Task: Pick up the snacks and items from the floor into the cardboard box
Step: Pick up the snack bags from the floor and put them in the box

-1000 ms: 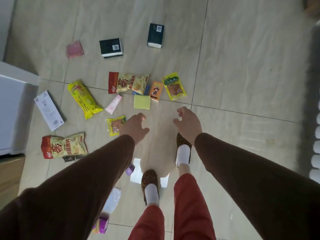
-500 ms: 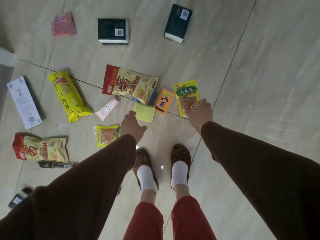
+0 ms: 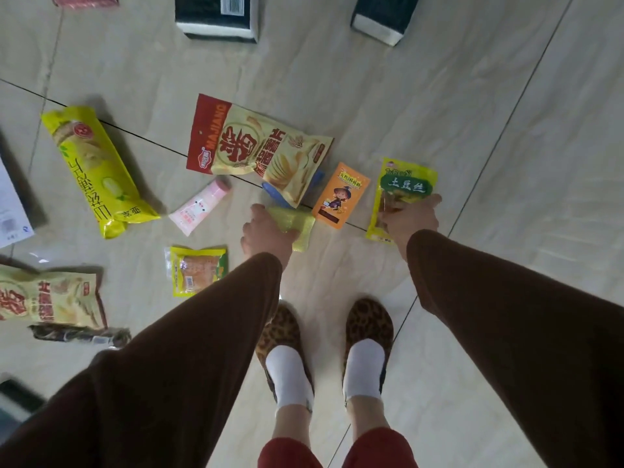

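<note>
My left hand [image 3: 266,233] grips a small yellow-green packet [image 3: 297,224] on the tiled floor. My right hand [image 3: 410,222] closes on the lower part of a yellow snack pouch with a green label [image 3: 403,187]. Between them lies an orange sachet [image 3: 339,194]. A red-and-cream chip bag [image 3: 250,146] lies just beyond, covering a blue item [image 3: 273,192]. A pink tube [image 3: 202,207], a small yellow pouch [image 3: 196,270], a long yellow bag [image 3: 93,170] and a second chip bag [image 3: 47,295] lie to the left. No cardboard box is in view.
Two dark tissue packs [image 3: 219,16] [image 3: 383,15] and a pink packet [image 3: 84,0] lie at the top edge. A white box [image 3: 10,211] lies at the left edge, a dark wrapper [image 3: 77,332] below the second chip bag. My slippered feet [image 3: 324,336] stand just behind my hands.
I have bent lower, so the floor items look larger. My left hand moved onto the yellow-green packet. My right hand's fingers curled onto the green-labelled pouch.
</note>
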